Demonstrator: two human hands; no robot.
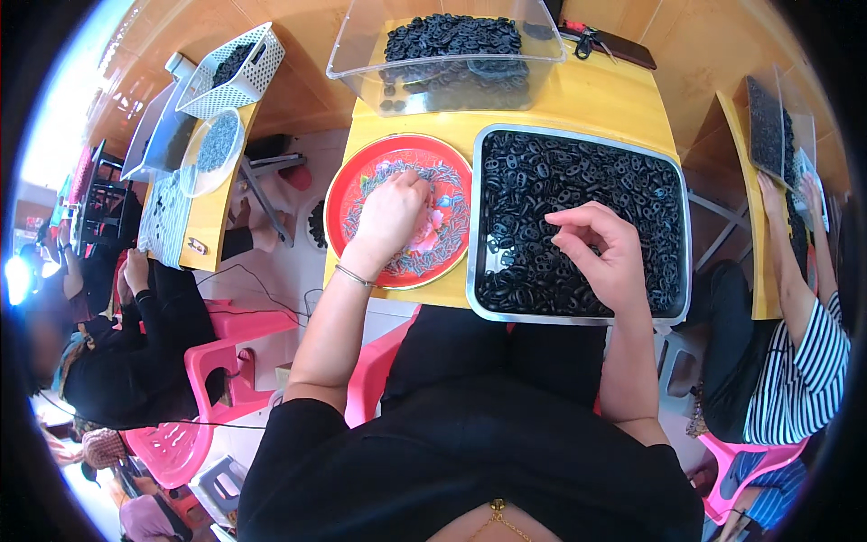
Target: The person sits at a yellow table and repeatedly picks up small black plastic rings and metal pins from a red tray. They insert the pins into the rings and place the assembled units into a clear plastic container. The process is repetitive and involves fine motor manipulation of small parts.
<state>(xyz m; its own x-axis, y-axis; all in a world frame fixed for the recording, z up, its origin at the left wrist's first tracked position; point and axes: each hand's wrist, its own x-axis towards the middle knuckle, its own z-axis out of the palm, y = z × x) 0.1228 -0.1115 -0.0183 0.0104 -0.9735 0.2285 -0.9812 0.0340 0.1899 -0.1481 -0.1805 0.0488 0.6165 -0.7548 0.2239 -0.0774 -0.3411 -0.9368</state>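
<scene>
My left hand (395,212) is over a round red tray (336,210) with a floral pattern. Its fingers are bent together and touch the small silvery metal pieces (433,262) strewn there; what they grip, if anything, is hidden. My right hand (607,253) hovers above a rectangular metal tray (578,318) full of small black oval parts (542,181) with holes in them. Thumb and forefinger curve toward each other with a small gap, and nothing shows between them.
Behind the trays stands a clear plastic bin (361,77) holding more black parts. Pliers (589,41) lie by a dark case (632,52) at the far right. Co-workers sit at tables on both sides, one near a white basket (257,77). A pink chair (384,361) is under me.
</scene>
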